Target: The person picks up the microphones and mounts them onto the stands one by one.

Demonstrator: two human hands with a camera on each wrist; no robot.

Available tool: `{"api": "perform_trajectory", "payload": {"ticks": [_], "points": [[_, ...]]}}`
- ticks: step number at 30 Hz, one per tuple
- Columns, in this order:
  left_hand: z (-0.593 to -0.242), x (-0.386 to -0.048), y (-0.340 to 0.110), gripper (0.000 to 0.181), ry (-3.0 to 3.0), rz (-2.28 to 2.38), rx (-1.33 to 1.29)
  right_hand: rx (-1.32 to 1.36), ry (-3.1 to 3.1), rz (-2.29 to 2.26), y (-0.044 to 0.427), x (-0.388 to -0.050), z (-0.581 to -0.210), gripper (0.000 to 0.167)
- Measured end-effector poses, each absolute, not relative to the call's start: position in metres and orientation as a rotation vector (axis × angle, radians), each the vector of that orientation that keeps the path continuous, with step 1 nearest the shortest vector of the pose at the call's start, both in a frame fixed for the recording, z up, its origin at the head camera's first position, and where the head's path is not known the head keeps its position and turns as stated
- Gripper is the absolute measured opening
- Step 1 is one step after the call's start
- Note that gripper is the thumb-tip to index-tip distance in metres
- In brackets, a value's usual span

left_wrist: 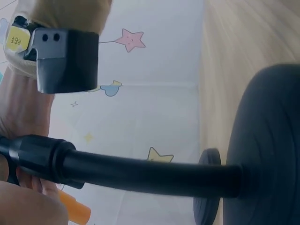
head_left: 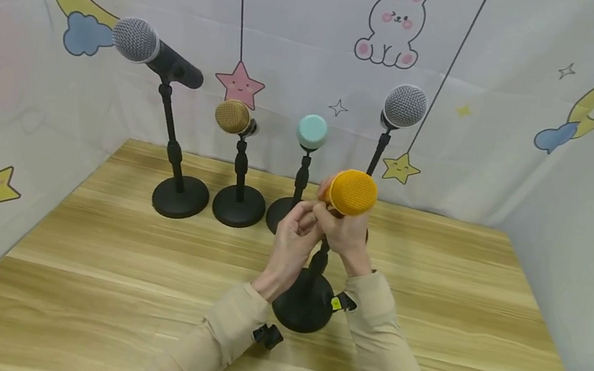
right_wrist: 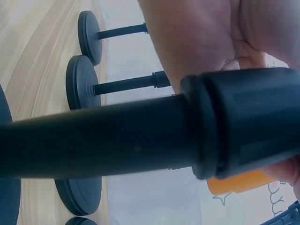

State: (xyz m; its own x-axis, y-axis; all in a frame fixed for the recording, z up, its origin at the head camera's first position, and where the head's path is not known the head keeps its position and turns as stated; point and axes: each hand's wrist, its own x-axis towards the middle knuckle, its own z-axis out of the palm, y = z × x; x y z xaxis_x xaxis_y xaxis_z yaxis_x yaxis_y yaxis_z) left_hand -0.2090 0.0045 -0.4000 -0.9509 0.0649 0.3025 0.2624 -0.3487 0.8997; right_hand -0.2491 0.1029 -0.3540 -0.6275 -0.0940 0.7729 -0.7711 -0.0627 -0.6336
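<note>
An orange microphone [head_left: 354, 193] is at the top of a black microphone stand [head_left: 304, 303], its grille facing the head camera. My right hand [head_left: 349, 233] grips this microphone just below its head. Close beside it, my left hand [head_left: 294, 245] has its thumb and fingers curled at the stand's top; the exact contact is hidden. The stand's pole crosses the left wrist view, where the orange handle [left_wrist: 76, 209] shows beneath the hands. In the right wrist view a thick black collar [right_wrist: 248, 117] of the stand hides much of the fingers.
Behind stand a large silver-headed microphone [head_left: 136, 40], a gold one [head_left: 233, 117], a mint one [head_left: 312, 132] and another silver-headed one [head_left: 405, 106], each on a black stand. The wooden table [head_left: 106, 284] meets printed cloth walls [head_left: 301, 27] at the back and sides.
</note>
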Motion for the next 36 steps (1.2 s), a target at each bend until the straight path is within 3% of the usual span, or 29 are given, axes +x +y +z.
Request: {"api": "perform_trajectory", "payload": {"ticks": [32, 36], "points": [[-0.402, -0.212, -0.003, 0.018, -1.874, -2.27, -0.378, 0.854, -1.759, 1.627, 0.104, -0.243, -0.364, 0.017], [-0.402, -0.215, -0.005, 0.018, -1.886, -2.302, -0.371, 0.866, -1.874, 1.605, 0.111, -0.24, -0.36, 0.024]]}}
